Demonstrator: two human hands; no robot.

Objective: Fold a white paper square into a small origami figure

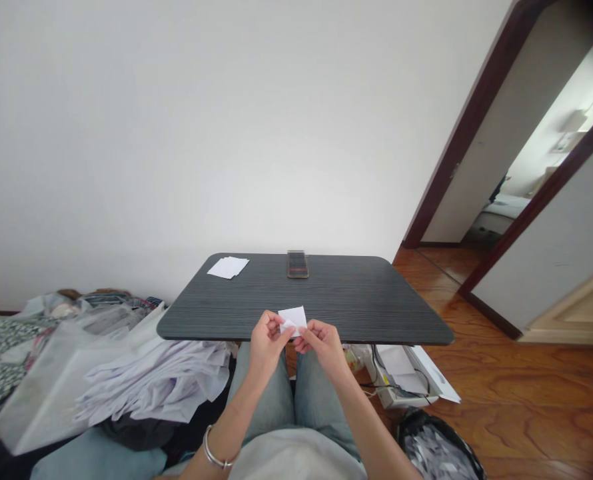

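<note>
Both hands hold a small piece of white paper (pixel 293 316) over the near edge of the dark table. My left hand (pixel 268 339) pinches its left lower side between thumb and fingers. On the opposite side, my right hand (pixel 321 339) grips the lower right corner, its thumb pressed on the sheet. A fold or crease runs along the paper's lower part between the two thumbs. At the table's far left lies a small stack of white paper sheets (pixel 227 267).
The dark wood-grain table (pixel 366 300) stands against a white wall. A phone (pixel 297 265) sits at its back middle. Folded white cloth (pixel 161 380) and clothes pile up at left. On the floor at right are a white box with cables (pixel 401 380) and a black bag of scraps (pixel 439 450).
</note>
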